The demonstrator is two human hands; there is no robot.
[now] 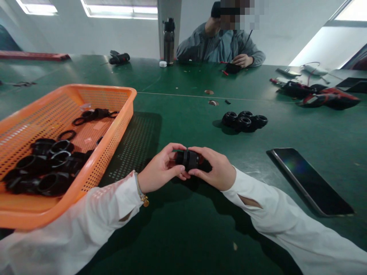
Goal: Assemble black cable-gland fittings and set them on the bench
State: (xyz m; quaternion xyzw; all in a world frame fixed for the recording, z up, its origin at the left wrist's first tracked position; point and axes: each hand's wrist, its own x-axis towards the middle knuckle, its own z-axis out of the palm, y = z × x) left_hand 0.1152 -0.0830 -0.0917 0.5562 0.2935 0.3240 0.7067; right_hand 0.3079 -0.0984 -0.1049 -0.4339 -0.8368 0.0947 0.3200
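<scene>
Both my hands hold a black threaded plastic fitting (189,160) lying sideways just above the green table (177,236). My left hand (162,170) is closed on its left end, thumb in front and fingers behind. Around the right end my right hand (216,168) is closed, covering part of it. Left of my hands stands an orange perforated basket (130,107). In it lie several black ring-shaped and tubular parts (54,183). Beyond my right hand, several assembled black fittings (245,121) sit in a cluster.
A smartphone (309,179) lies at the right. Farther back are red and black tool-like items (327,95), a bottle (169,42) and a black device (119,58). Across the table sits a person in a grey jacket (197,44). Round holes (213,102) pierce the tabletop.
</scene>
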